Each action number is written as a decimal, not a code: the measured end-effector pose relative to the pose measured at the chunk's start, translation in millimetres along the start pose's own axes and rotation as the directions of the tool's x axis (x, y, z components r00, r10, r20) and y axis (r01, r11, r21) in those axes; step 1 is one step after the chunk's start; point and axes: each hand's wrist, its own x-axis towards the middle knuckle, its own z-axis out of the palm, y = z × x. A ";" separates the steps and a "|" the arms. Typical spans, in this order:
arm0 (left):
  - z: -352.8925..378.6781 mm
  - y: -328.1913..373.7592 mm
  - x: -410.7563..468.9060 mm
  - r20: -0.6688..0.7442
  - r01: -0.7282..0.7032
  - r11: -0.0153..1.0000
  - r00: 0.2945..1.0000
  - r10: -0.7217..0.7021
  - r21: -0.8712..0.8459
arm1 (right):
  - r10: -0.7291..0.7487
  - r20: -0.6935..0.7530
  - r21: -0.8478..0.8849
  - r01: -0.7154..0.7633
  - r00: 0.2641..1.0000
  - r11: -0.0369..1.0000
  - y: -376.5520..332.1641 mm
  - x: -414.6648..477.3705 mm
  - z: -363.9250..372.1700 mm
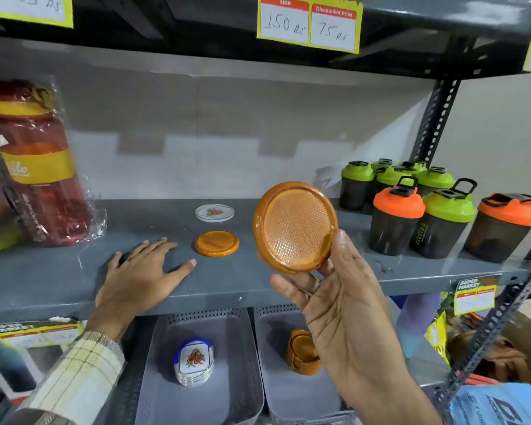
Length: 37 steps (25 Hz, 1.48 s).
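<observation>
one long grey shelf [59,280] spans my view, and everything else sits on it or under it. at its left end i see a big red and yellow bottle [37,167] in clear wrap. at the right end a cluster of dark shaker bottles [426,216] with green and orange lids stands upright. below the shelf two grey perforated baskets sit side by side: the left basket [166,400] holds a stack of white coasters [193,361] with a blue edge, and the right basket [288,397] holds a stack of orange coasters [302,352]. the right hand [344,308] is raised in front of the shelf edge, palm towards me. its thumb and fingers curl round the rim of the orange disc [295,228], held up on edge in the air with its textured face to the camera, clear of the shelf. the left hand [135,277] lies flat on the shelf, fingers spread and straight, gripping nothing. just beside its thumb, not touching, a second orange coaster [217,243] lies flat, and behind that lies a clear printed coaster [214,212].
</observation>
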 end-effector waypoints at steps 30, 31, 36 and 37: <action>1.7 -3.9 9.3 -0.012 0.023 0.998 1.000 -0.022 0.053 | 0.157 -0.846 -0.134 -0.488 0.509 0.862 204.3 71.5 -328.9; 1.8 -3.5 9.5 -0.020 0.021 0.998 1.000 -0.020 0.052 | 0.133 -0.854 -0.167 -0.507 0.502 0.845 208.9 75.6 -336.7; 1.9 -2.3 9.5 -0.019 0.030 0.999 0.999 -0.029 0.045 | -0.006 -0.846 -0.397 -0.624 0.533 0.674 219.3 81.5 -354.0; 1.4 -2.7 9.7 -0.022 0.031 0.999 0.999 -0.030 0.044 | -0.029 -0.842 -0.419 -0.618 0.539 0.665 219.4 81.6 -354.8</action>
